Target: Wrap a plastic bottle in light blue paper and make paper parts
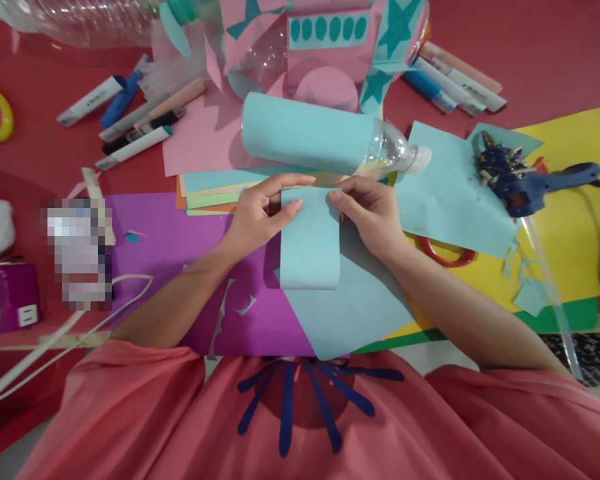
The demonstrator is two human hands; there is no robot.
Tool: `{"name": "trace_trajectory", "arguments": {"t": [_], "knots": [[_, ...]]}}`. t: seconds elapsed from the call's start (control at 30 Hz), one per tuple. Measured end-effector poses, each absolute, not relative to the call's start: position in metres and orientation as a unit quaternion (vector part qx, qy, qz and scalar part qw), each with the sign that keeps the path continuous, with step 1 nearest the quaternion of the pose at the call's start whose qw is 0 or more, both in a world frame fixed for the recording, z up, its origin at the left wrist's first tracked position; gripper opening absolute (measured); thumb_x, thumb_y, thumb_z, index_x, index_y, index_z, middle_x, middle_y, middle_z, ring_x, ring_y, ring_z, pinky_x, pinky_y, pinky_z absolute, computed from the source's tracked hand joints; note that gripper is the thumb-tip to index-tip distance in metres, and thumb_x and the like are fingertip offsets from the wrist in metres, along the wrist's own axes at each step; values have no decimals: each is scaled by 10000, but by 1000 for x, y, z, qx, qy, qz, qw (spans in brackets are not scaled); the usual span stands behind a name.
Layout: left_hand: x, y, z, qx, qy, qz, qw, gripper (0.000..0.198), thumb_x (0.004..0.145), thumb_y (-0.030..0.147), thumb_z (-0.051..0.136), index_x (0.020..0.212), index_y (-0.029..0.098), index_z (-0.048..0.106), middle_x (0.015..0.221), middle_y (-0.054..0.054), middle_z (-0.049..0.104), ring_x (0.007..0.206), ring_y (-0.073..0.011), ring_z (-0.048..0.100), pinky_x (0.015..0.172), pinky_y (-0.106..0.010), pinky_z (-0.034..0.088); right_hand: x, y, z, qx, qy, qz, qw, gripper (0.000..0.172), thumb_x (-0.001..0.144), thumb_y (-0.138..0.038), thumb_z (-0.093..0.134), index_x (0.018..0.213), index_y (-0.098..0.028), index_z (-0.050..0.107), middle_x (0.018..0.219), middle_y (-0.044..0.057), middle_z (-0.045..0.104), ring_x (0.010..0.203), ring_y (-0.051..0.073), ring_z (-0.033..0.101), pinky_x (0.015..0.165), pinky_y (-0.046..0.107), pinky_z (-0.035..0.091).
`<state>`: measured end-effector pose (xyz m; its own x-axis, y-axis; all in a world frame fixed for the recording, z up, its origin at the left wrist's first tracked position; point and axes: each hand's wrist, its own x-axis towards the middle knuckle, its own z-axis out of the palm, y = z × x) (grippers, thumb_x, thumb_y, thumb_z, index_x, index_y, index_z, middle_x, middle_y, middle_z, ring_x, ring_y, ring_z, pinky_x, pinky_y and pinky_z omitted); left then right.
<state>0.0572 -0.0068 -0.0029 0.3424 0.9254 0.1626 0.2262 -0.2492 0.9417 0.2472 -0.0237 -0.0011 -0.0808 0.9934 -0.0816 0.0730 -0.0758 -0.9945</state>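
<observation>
Between my two hands is a light blue paper strip (310, 243), bent over at its lower end so that it doubles back on itself. My left hand (267, 210) pinches its upper left edge between thumb and fingers. At the upper right corner, my right hand (367, 210) grips it the same way, thumb on top. Just beyond my fingers lies a plastic bottle (305, 133) on its side, wrapped in light blue paper, its white cap pointing right. Under the strip are a larger light blue sheet (360, 307) and a purple sheet (170, 253).
A blue glue gun (530, 187) lies at right on light blue and yellow paper (575, 147), near a red scissor handle (445, 257). Markers (135, 143) lie at left and more markers (455, 83) at right. A pink decorated bottle craft (325, 60) stands behind. A phone (80, 253) is left.
</observation>
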Motion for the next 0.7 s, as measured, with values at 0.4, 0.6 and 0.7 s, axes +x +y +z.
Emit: {"name": "trace_trajectory", "arguments": {"t": [0.4,0.6,0.7], "knots": [[57,-7,-2,683,415,384,463,153,846,332,645,955,253,717,492,71,348,415,-54,212,396,-234,194,248,-24,-2,-512,-518,529,435,345,794,-489,696,660,-203,557,560,-50,457,507,70,431,488,229,384],[55,-8,-4,688,421,377,455,185,833,299,633,975,230,729,581,38,546,431,-50,324,404,-208,248,248,-24,-3,-507,-529,519,440,299,816,-440,674,668,-201,575,575,-45,465,515,70,418,490,227,368],[55,-8,-4,697,406,365,465,202,828,285,618,971,199,731,840,-22,705,508,-52,449,446,-194,324,247,-25,-2,-498,-560,500,434,216,824,-350,660,684,-195,607,590,-40,504,529,69,418,502,227,346]]}}
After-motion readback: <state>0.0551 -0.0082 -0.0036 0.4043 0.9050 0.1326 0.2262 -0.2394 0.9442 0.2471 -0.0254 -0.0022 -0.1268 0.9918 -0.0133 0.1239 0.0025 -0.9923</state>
